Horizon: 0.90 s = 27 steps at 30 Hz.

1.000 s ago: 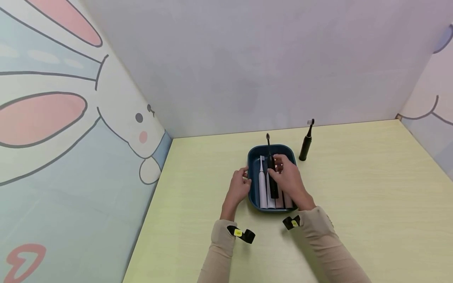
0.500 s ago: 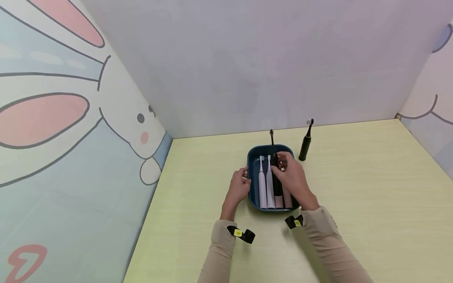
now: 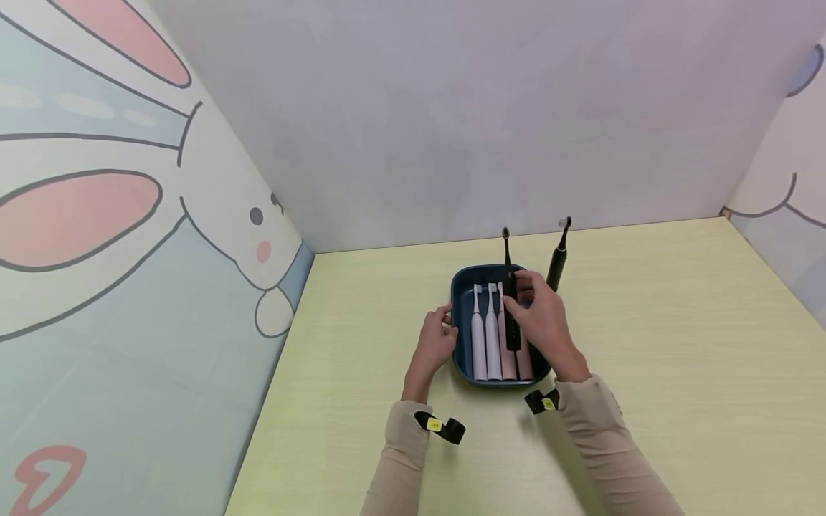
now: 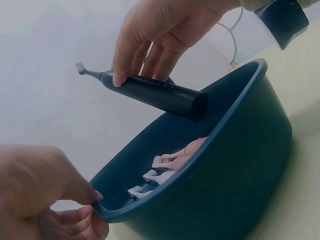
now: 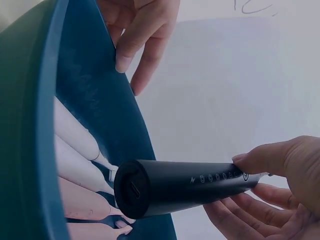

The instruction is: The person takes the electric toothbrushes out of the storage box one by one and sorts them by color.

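My right hand (image 3: 543, 319) grips a black electric toothbrush (image 3: 511, 315) by its handle, thumb on one side and fingers on the other. In the right wrist view the handle's flat base (image 5: 132, 189) with a charging port faces the camera. The brush is raised over a dark blue basin (image 3: 466, 278). My left hand (image 3: 435, 340) pinches the basin's left rim, as the left wrist view shows. Lying side by side inside are two white toothbrushes (image 3: 478, 347) and two pink toothbrushes (image 3: 508, 358), heads toward the far side.
Another black electric toothbrush (image 3: 558, 266) stands upright on the pale wood table (image 3: 677, 358), just beyond the basin's right side and partly behind my right hand. A grey wall (image 3: 484, 143) closes the table's back edge; a rabbit-painted wall (image 3: 129, 322) runs along the left.
My right hand has carried the black toothbrush rightward and slightly away, from over the white brushes to over the pink ones. My left hand and the basin have stayed put.
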Tool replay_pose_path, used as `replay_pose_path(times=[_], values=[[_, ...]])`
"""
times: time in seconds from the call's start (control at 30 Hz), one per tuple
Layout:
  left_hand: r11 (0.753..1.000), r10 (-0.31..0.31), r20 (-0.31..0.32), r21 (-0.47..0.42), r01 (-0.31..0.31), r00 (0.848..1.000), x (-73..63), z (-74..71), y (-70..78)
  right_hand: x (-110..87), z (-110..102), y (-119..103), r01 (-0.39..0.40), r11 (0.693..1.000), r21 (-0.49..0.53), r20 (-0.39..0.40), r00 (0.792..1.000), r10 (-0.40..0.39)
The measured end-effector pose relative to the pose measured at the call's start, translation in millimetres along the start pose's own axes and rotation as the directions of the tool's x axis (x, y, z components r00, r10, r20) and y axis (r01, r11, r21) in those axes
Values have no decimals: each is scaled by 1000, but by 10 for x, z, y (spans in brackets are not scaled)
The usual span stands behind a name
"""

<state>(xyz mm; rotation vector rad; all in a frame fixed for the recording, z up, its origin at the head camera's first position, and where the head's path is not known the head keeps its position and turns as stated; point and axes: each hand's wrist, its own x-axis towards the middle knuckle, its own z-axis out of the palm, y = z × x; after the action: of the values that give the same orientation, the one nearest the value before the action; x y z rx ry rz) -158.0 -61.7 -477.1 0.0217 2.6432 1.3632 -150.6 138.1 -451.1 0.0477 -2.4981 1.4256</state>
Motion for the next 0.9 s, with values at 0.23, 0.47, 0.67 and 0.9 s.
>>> replay_pose_path(times=[0.23,0.47,0.67,0.9], values=[[1000,-3,-1,7,3,1000,0,1,1,15,-23,2,40,999,-1,-65,997,-40],[1000,-2,0,9,2,1000,4,-4,-6,30,-81,-14,46,999,27,-120,992,-42],[1000,8,-4,11,-8,1000,21,2,-13,45,-148,-6,47,998,51,-149,988,-39],[1000,13,-3,21,-13,1000,43,-3,-24,68,-185,22,80,994,69,-194,979,-66]])
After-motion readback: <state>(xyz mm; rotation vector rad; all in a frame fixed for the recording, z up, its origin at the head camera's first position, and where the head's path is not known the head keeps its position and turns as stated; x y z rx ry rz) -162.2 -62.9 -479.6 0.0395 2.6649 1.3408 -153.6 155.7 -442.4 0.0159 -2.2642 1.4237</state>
